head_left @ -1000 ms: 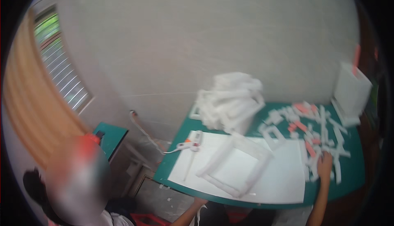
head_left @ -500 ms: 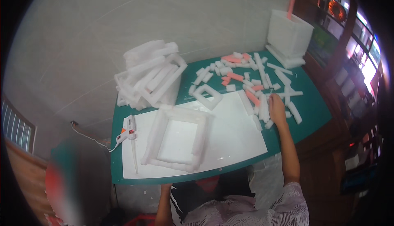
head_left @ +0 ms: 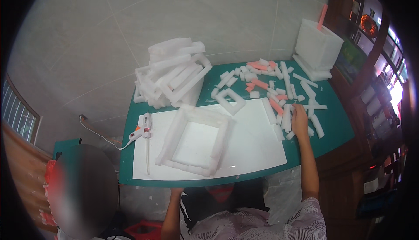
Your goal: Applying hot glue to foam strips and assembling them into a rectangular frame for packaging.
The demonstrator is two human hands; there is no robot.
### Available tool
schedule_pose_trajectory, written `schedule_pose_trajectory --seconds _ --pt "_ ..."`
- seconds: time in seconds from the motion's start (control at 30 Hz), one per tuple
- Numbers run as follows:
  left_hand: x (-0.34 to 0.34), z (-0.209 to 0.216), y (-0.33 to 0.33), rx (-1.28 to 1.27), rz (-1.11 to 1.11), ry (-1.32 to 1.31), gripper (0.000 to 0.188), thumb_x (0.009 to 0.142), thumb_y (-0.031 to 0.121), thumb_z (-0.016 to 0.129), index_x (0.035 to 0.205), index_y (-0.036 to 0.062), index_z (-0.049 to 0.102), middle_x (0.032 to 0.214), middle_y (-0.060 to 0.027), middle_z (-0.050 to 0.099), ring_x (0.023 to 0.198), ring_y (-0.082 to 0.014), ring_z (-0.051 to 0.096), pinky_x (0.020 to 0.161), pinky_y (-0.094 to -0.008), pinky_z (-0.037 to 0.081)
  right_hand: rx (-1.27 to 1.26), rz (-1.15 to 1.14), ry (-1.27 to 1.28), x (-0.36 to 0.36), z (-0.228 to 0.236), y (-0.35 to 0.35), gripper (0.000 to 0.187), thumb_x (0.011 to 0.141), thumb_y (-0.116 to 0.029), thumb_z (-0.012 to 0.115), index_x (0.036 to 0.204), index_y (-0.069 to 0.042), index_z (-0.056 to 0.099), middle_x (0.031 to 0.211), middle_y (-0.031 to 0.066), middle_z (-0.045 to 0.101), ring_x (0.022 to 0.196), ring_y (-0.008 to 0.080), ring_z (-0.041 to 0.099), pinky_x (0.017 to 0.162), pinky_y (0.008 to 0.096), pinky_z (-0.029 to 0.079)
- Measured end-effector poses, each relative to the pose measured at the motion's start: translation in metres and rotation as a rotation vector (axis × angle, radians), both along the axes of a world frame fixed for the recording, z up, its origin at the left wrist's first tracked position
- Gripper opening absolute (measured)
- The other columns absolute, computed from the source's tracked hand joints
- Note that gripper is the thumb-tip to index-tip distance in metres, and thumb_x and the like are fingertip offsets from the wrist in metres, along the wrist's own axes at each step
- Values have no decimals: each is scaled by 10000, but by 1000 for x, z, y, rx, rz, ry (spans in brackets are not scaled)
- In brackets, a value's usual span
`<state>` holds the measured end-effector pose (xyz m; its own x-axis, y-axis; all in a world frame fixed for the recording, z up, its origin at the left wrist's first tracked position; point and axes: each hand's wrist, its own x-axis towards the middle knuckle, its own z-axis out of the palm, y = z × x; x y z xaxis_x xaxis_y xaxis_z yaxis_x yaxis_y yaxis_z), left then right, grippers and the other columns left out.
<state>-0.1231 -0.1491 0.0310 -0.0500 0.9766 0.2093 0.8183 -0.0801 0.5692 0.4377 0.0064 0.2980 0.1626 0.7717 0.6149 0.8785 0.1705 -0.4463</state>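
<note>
My right hand (head_left: pixel 299 120) reaches into the scattered foam pieces at the right of the table. Its fingers are bent and closed beside a short white foam strip (head_left: pixel 286 118); what they pinch, if anything, is too small to make out. My left hand (head_left: pixel 176 190) is at the table's front edge, with its fingers hidden below the tabletop. A rectangular white foam frame (head_left: pixel 165 140) with raised sides lies on the white board (head_left: pixel 257 146) in front of me. At its left rests a white hot glue gun (head_left: pixel 145 124) with a glue stick by it.
White foam frames (head_left: pixel 174 72) are piled at the back left of the green table (head_left: pixel 331 126). A small foam frame (head_left: pixel 221 100) lies nearer the middle. Pink foam pieces (head_left: pixel 261 84) mix with white ones. A white foam box (head_left: pixel 318 44) stands back right. Another person (head_left: pixel 83 192) is blurred at left.
The whole view has shifted slightly to the right and up on the table. My right hand stays among the foam pieces, its fingers slightly lower beside the strips. The frame and glue gun look unmoved.
</note>
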Motion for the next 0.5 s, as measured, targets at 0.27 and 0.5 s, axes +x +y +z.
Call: schedule_pose_trajectory --seconds 0.27,0.5 --pt "-2 -15 2 -20 -1 -34 412 855 328 623 1158 48 620 1179 -172 614 1124 -354 552 991 -460 404 -14 -4 46 0 0 -3 169 897 -53 517 1045 2 578 988 205 614 923 399 597 797 415 477" --pt "-2 -5 3 128 -24 -7 353 852 323 592 1049 38 659 1078 -175 653 1036 -351 586 937 -434 432 -2 -45 34 -1 -3 -2 210 909 -69 509 1099 -31 590 1056 188 641 950 384 615 799 421 488"
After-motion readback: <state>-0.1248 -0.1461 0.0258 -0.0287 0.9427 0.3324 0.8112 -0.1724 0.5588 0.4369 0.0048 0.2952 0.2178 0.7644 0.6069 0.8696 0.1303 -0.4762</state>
